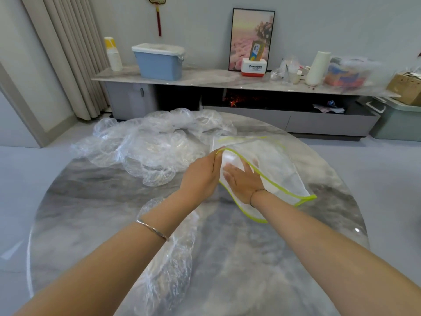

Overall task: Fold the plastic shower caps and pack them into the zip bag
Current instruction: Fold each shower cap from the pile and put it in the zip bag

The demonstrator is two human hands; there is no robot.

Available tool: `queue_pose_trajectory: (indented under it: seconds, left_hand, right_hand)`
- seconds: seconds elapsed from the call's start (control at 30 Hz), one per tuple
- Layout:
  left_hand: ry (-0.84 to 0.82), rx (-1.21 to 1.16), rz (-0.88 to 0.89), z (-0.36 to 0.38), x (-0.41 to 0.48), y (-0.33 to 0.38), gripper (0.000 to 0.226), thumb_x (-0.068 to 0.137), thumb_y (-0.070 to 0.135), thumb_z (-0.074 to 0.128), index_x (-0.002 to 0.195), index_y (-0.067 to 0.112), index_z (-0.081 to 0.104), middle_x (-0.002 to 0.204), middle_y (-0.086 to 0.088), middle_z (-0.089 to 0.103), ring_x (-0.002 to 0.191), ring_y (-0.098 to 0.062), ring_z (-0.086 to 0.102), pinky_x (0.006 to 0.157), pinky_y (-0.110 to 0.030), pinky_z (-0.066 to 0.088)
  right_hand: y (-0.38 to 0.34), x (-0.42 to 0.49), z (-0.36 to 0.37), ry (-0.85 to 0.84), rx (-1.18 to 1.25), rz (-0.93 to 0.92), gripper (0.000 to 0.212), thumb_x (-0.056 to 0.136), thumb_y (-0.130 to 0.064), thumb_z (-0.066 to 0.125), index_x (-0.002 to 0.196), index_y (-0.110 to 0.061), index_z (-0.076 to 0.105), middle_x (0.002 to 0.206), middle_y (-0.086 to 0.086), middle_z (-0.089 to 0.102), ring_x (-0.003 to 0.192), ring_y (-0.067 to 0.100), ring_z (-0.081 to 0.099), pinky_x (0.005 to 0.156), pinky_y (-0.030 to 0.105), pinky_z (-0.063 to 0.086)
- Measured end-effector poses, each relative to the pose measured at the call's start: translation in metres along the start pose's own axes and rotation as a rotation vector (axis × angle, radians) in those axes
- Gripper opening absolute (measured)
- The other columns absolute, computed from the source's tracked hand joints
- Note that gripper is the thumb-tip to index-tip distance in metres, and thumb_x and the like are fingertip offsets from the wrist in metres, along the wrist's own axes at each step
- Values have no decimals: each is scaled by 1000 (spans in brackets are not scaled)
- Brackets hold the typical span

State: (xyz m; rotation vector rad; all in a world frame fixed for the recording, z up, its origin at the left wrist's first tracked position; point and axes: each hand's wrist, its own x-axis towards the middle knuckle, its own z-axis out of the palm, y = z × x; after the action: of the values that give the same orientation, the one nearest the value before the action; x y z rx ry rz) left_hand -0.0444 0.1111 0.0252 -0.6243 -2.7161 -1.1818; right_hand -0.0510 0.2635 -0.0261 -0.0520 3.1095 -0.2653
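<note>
I work at a round grey marble table (95, 201). Behind it, a long low cabinet (205, 76) carries a blue bin (159, 65) and a framed picture (248, 30). Crinkled clear shower caps (145, 147) are heaped at the table's far left. The translucent, green-edged zip bag (280, 169) lies right of centre. My left hand (200, 174) pinches its mouth rim, and my right hand (243, 181) lies flat-fingered inside.

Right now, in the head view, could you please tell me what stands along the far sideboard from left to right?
Stack of paper cups → blue bin → Panasonic box → tall white cylinder → cardboard box.
</note>
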Motion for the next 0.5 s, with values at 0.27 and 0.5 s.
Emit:
queue_pose_trajectory:
  seconds: [0.27,0.5]
  left_hand:
    - [-36,-9,28,-9,3,4,43,103,35,21,137,27,45,108,-7,68,98,-23,62,88,-41,46]
    - [-51,21,-17,-1,23,-1,44,104,35,18,142,27,39,111,-8,66,105,-24,59,91,-41,46]
  right_hand:
    - [20,41,20,-124,-99,139,52,100,-46,7,150,-33,8,158,-11,-1,145,22,-13,110,52,-20]
    - [15,33,14,-81,158,91,47,100,-46,9,147,-42,14,157,-16,2,145,17,-11,114,48,-11]
